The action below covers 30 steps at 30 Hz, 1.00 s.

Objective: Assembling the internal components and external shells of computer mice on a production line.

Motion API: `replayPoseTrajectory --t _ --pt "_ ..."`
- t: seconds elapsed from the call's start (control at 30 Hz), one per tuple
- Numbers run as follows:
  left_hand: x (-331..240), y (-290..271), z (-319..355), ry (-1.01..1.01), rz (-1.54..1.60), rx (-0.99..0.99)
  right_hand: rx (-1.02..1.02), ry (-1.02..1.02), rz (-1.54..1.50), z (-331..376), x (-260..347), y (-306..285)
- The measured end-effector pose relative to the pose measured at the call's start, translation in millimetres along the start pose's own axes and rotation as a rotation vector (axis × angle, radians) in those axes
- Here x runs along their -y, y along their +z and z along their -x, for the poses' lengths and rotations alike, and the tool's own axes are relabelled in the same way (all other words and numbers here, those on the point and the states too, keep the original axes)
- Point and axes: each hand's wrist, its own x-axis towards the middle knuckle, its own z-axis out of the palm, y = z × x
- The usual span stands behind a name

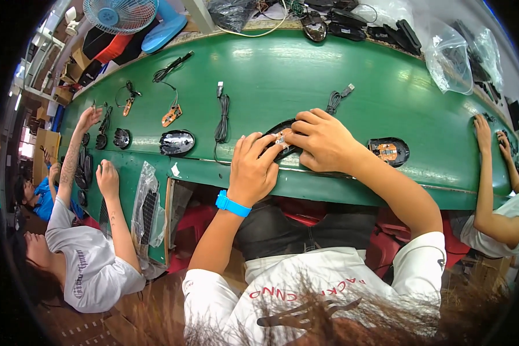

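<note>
At the near edge of the green bench, both my hands are closed around a black computer mouse base (275,128) with an orange circuit board (282,136) in it. My left hand (254,164) holds the base from the near left, fingers bent onto the board. From the right, my right hand (323,141) grips the same piece, its fingertips pressed on the board; its fingers cover part of it. Beyond the right hand a coiled black USB cable (334,102) sticks out. Another bundled cable (222,118) lies left of my left hand, its lead running toward the mouse base.
An open mouse base with a board (389,151) sits right of my forearm. To the left are a black mouse shell (177,142) and a loose circuit board (172,115). Co-workers' arms (72,150) reach over both ends. Plastic bags (448,60) lie at the far right.
</note>
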Motion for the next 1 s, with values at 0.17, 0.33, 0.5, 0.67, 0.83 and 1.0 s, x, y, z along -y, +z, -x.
replayPoseTrajectory --t 0.17,0.33,0.5,0.67,0.83,1.0 --pt "1 -2 0 0.027 -0.022 -0.003 -0.088 -0.059 0.160 0 -4 -2" --pt "2 1 1 0.045 -0.017 -0.014 -0.105 -0.073 -0.031 4 -6 -5" --pt "7 4 2 0.044 0.008 0.001 -0.111 -0.052 -0.085 1 -2 -4" --pt "6 5 1 0.040 0.033 -0.021 -0.144 -0.089 -0.195 1 7 2" --pt "5 3 -1 0.050 0.059 -0.034 -0.106 -0.023 -0.245 -1 7 3" --pt "9 4 1 0.051 0.053 -0.026 -0.071 0.010 -0.198 -6 12 2"
